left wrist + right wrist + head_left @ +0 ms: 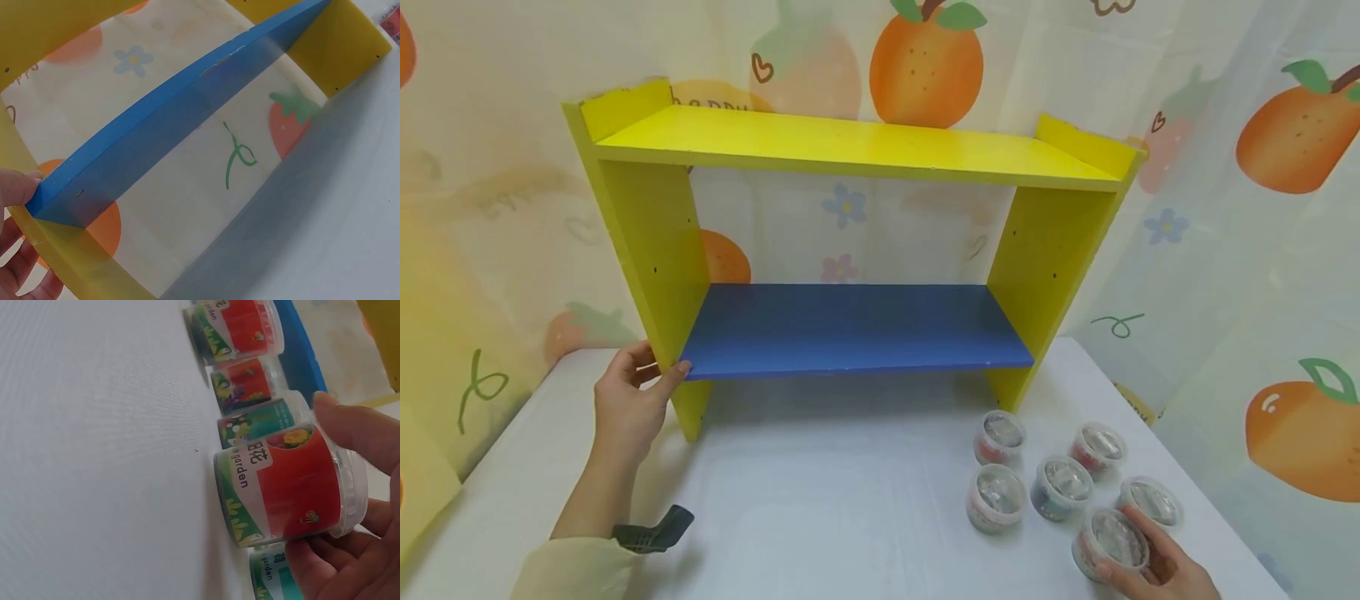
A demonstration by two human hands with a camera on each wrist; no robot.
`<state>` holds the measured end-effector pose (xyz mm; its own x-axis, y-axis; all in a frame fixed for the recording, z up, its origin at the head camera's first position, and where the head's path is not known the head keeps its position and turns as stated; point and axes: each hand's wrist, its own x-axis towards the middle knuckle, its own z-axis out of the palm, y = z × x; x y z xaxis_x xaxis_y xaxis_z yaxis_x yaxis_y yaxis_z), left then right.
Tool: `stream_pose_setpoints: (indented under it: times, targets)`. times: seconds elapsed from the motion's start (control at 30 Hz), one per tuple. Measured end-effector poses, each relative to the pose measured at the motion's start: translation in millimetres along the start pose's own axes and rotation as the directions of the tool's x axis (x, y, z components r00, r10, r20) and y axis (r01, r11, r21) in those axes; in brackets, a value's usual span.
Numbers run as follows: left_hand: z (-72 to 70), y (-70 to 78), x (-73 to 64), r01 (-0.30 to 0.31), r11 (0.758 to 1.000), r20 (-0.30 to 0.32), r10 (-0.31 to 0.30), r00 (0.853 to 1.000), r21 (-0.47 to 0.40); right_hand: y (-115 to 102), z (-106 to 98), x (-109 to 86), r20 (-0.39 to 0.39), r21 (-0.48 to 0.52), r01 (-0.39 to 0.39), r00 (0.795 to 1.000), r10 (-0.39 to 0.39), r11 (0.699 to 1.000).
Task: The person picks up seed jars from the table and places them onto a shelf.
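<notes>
A small shelf unit has yellow sides and a yellow top [850, 148], with a blue board [857, 329] across its lower part. My left hand [628, 404] grips its left side panel, thumb at the front corner of the blue board and fingers round the outer face. At the front right, my right hand [1168, 558] holds a round clear plastic cup [294, 487] with a lid and a red and green label, printed with a flower and "garden". In the right wrist view, thumb and fingers lie on opposite sides of it. What is inside cannot be made out.
Several similar lidded cups stand on the white table [820, 500], among them one cup [996, 498] nearest the middle and another cup [1000, 437] by the shelf's right foot. A fruit-patterned curtain [1210, 275] hangs behind and at the right. A black strap [655, 531] circles my left wrist.
</notes>
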<state>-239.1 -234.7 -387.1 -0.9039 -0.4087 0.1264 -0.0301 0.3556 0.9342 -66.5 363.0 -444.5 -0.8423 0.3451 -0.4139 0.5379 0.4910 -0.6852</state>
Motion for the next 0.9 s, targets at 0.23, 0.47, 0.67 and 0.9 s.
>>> stream_pose_setpoints:
  times: [0.23,0.47,0.67,0.9]
  targets:
    - [-1.2,-1.1,1.6,-0.024,1.0,0.006,0.024,1.0,-0.012,0.6,-2.6,0.9,0.01,-0.038,-0.058,0.998,0.059,0.998]
    - [-2.1,0.8,1.3,-0.085,0.996,-0.005,0.085,0.996,-0.015,-37.5,-22.9,-18.8,-0.083,-0.091,0.081,0.993,-0.089,0.993]
    - [-3.3,-0.8,0.3,-0.117,0.992,-0.002,0.117,0.993,-0.046,-76.7,-31.8,-26.3,-0.129,-0.039,0.295,0.946,-0.298,0.955]
    - [-2.5,-6.5,0.8,-0.116,0.991,-0.005,0.115,0.993,-0.067,-136.4,-14.8,-16.5,-0.15,0.208,0.524,0.851,-0.503,0.826]
